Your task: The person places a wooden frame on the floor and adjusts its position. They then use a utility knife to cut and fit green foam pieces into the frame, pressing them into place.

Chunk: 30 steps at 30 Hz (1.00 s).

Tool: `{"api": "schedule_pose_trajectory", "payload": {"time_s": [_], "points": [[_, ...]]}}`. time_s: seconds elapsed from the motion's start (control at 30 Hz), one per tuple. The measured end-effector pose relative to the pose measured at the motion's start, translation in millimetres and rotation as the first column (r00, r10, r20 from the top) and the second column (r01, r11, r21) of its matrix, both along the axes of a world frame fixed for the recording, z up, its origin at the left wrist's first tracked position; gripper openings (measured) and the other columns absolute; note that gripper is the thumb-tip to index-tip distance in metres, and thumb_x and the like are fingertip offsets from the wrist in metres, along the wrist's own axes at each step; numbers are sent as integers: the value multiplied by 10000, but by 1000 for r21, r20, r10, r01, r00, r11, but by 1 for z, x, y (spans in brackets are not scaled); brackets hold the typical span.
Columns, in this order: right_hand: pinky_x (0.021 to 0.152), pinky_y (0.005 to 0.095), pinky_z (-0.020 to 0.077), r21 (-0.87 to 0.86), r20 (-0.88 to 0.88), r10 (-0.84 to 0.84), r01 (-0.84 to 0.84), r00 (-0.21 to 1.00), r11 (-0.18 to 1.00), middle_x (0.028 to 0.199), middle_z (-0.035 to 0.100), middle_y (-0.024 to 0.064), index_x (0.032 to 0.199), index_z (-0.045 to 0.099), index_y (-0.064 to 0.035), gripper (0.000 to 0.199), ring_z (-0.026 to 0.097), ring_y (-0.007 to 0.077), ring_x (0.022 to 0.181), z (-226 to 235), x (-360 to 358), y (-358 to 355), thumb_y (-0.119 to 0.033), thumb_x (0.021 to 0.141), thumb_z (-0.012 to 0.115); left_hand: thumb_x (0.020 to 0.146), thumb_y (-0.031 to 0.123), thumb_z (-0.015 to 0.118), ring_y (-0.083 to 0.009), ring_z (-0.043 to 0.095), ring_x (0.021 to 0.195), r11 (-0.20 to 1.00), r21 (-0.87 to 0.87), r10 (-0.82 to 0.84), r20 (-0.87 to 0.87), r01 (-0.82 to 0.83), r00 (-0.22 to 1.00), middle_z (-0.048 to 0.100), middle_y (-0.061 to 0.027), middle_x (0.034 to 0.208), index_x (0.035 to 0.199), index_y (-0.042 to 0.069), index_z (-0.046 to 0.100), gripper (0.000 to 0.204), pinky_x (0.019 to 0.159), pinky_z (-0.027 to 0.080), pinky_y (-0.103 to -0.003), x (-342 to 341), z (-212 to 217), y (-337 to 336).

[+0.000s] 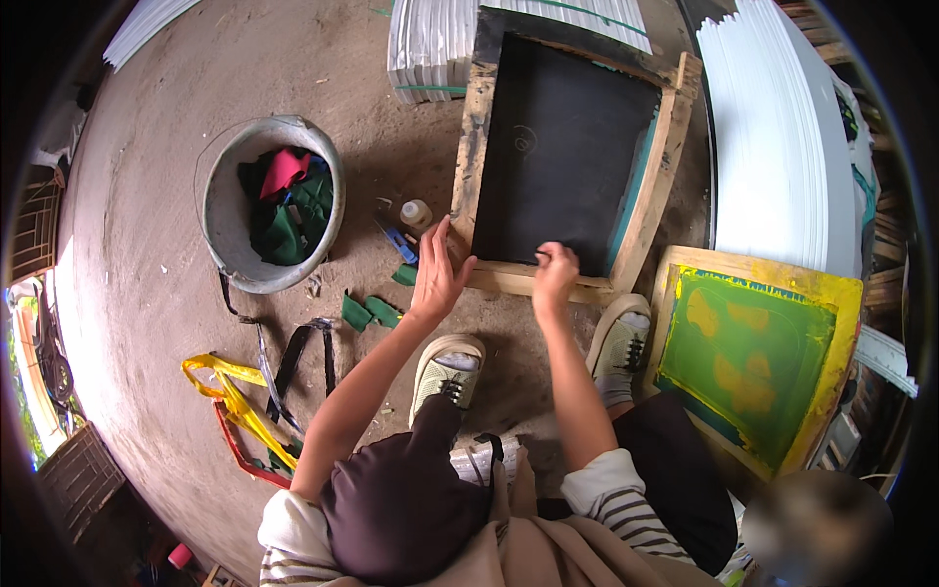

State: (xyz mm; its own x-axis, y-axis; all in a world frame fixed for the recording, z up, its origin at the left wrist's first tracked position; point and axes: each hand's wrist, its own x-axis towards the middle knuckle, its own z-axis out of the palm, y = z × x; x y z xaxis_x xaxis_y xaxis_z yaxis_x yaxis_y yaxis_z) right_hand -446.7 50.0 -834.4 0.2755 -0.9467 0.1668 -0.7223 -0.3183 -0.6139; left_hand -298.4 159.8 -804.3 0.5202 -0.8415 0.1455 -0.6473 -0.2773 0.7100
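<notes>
A wooden screen-printing frame [468, 147] with a dark mesh panel [562, 147] stands before me, its near edge close to my feet. At its near left corner rests my left hand [440, 274], fingers stretched along the wood, holding nothing. My right hand [556, 276] is pinched closed over the near edge of the dark panel; a small dark tip shows at its fingertips, too little to name. A faint spiral mark [525, 142] is on the panel. Beside my left hand are a small white bottle [416, 213] and a blue-handled cutter [398, 242].
A grey bucket [217, 210] holds green and red cloth scraps. Green scraps [370, 311] and yellow straps [235, 396] lie on the floor at left. A yellow-green screen frame [763, 352] leans at right, near stacked white sheets [782, 147]. A blurred round shape [817, 528] is at lower right.
</notes>
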Motion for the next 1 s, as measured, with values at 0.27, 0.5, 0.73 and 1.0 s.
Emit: {"api": "schedule_pose_trajectory", "payload": {"time_s": [0.27,0.5,0.73,1.0], "points": [[720,408,469,-38,55,188,-186,981,982,795,597,167,826,605,14,127,577,330,787,43,21,-72,88,727,574,728,-41,626,-435,370,1161,998,-47,-45,-118,40,992,259,-278,1336,1410,16,-11,934,989,352,-439,1,-14,-22],[688,389,495,159,61,38,-47,997,986,759,594,154,783,597,3,99,595,300,723,2,-16,-13,79,720,602,709,-88,606,-437,331,1196,994,-63,-98,-70,94,993,179,-262,1398,1397,-9,-23,936,1005,337,-433,-2,-15,-27],[704,379,493,-66,13,130,-129,991,989,794,601,145,804,610,1,130,592,294,794,32,-4,-83,100,727,576,706,-98,600,-415,276,1250,998,-33,-55,-141,51,988,160,-241,1416,1403,-10,3,923,1040,285,-431,-10,-13,-17],[728,409,463,100,-209,110,-90,972,991,753,591,152,782,589,2,145,558,308,770,20,-40,-15,114,689,592,729,-87,592,-418,279,1241,1000,11,-24,-160,27,987,181,-247,1399,1415,19,0,912,1048,273,-440,-12,-9,-9]]}}
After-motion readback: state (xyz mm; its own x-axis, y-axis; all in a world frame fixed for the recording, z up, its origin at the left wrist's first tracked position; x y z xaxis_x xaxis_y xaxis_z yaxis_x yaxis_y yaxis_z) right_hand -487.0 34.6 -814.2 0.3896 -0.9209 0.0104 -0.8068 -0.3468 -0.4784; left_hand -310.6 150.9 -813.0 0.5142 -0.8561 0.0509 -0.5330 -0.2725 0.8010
